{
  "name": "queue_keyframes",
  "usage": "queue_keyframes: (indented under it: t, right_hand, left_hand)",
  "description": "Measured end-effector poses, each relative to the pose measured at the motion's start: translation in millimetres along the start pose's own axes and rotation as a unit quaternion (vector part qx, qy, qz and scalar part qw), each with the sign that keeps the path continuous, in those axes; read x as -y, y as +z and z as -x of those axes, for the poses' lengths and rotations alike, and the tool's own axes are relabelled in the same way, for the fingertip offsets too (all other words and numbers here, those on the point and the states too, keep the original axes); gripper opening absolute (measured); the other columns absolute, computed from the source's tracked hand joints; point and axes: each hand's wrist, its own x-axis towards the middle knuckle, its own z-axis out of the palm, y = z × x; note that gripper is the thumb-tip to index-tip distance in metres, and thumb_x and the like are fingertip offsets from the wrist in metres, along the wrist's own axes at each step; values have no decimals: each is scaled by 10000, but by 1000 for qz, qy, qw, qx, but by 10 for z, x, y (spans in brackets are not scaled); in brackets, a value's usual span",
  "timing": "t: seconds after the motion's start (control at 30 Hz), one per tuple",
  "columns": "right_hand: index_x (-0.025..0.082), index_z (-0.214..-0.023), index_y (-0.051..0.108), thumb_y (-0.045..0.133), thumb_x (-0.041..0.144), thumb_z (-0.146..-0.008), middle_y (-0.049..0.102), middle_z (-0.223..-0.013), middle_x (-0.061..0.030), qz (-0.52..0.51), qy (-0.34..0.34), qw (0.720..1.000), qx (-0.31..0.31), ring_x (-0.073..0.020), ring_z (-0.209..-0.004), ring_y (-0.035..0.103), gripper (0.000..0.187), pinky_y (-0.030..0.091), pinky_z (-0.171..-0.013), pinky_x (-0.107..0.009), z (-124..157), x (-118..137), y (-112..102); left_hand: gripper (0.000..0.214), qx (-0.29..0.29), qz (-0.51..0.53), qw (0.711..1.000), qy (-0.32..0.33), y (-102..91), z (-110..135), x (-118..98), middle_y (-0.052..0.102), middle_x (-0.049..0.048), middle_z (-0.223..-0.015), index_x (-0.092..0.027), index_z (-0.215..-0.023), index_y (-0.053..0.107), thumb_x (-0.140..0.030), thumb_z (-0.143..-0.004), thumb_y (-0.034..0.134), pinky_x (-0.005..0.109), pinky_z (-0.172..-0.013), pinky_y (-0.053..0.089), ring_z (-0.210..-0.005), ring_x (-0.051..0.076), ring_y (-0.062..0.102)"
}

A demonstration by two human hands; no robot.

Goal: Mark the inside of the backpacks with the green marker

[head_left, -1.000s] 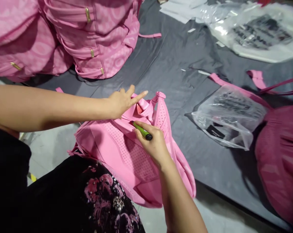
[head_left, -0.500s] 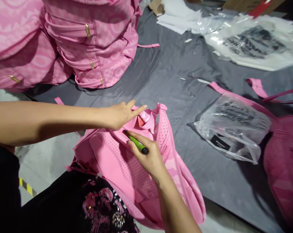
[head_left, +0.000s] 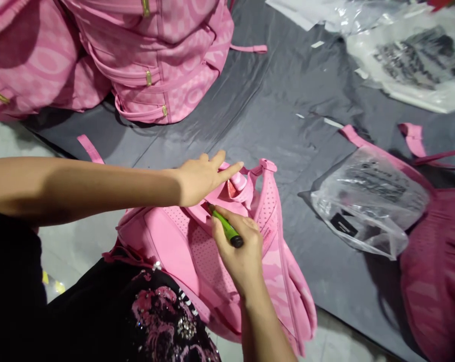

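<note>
A pink backpack [head_left: 212, 261] lies at the edge of the grey-covered table, its dotted back panel and shoulder straps facing up. My left hand [head_left: 203, 178] rests on its upper end, fingers stretched and spread, beside the strap and a small red-and-pink tag [head_left: 233, 188]. Closed around a green pen-like tool with black ends [head_left: 227, 227] is my right hand [head_left: 242, 246]. The tool's tip meets the pink fabric just below my left hand; the exact contact point is partly hidden.
Pink backpacks [head_left: 174, 65] stand at the upper left. A clear plastic bag [head_left: 371, 201] lies on the right beside another pink bag [head_left: 439, 271]. White plastic packaging [head_left: 412, 60] and paper scraps lie on the grey table cover [head_left: 280, 115] at the far right.
The view has shifted, so hands and backpack appear slightly further right. My left hand stays on the backpack and my right hand still grips the green tool, its tip at the fabric.
</note>
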Motion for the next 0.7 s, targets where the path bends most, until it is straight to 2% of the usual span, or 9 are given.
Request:
queue_keyframes:
  t: [0.27,0.37,0.47,0.6,0.7]
  right_hand:
    - [240,-1036,733,612,303,-931,771,-965,-58,26,3,996,-83,-246,-892,701,172,459,-1003,-540,12,41,170]
    - [234,-1024,736,612,288,-932,769,-996,-61,-3,-3,997,-79,-245,-940,699,164,492,-960,-496,-6,39,173]
    - [233,-1022,738,609,276,-927,767,-994,-59,14,7,997,-78,-249,-946,692,166,475,-971,-512,-12,47,137]
    - [244,-1062,733,613,282,-914,767,-1051,-49,-32,26,999,-22,-250,-1011,691,194,498,-961,-486,-20,58,82]
    - [236,-1068,733,615,271,-906,766,-1060,-55,-8,26,999,-35,-253,-1008,693,204,488,-975,-495,-26,53,68]
  left_hand:
    - [1026,-24,0,1000,17,59,-13,44,195,236,-1622,-246,-1627,5,-18,-790,554,351,-763,516,-1174,356,548]
    - [1030,-27,2,999,19,59,-11,38,209,239,-1615,-232,-1628,22,-17,-781,568,359,-774,523,-1174,365,551]
    - [1010,-33,4,999,20,57,-10,34,211,238,-1615,-230,-1628,37,-10,-788,552,356,-773,524,-1168,362,557]
    - [1011,-29,6,999,18,53,-7,45,220,233,-1612,-241,-1628,32,-6,-791,548,341,-763,515,-1163,347,556]
    - [994,-32,6,999,21,52,-6,53,217,229,-1615,-243,-1627,33,-21,-807,548,339,-768,518,-1172,343,552]
